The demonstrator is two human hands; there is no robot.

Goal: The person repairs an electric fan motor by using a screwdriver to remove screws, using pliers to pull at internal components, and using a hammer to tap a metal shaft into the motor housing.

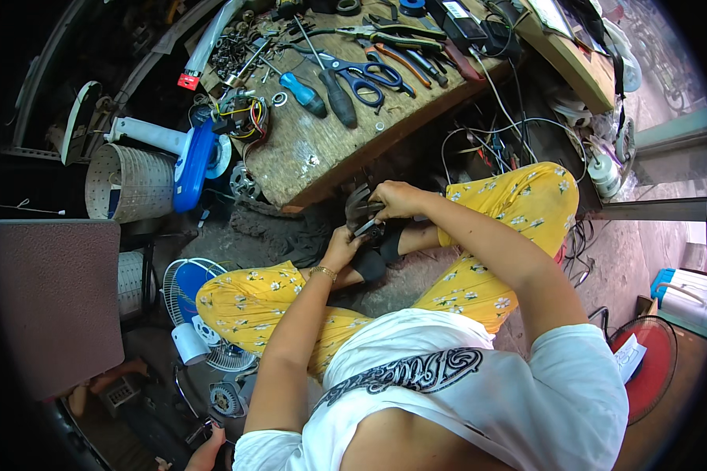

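Both of my hands are close together over my crossed legs, just below the near edge of the workbench. My left hand (pixel 340 249) is closed around a small dark part (pixel 375 232) with a pale silvery strip; its kind is too small to tell. Just above it, my right hand (pixel 396 198) is closed, its fingers curled against a dark grey metal piece (pixel 358 202) whose kind I cannot make out. The fingers hide much of both things. A dark crumpled cloth (pixel 279 229) lies on the floor to the left of my hands.
The wooden workbench (pixel 291 169) holds scissors (pixel 361 78), a blue-handled screwdriver (pixel 302 96), a dark-handled screwdriver (pixel 338 100), pliers and loose screws. A blue-and-white fan body (pixel 192 169) and a fan cage (pixel 182 286) are at left. Another person's hand (pixel 207 449) shows at lower left.
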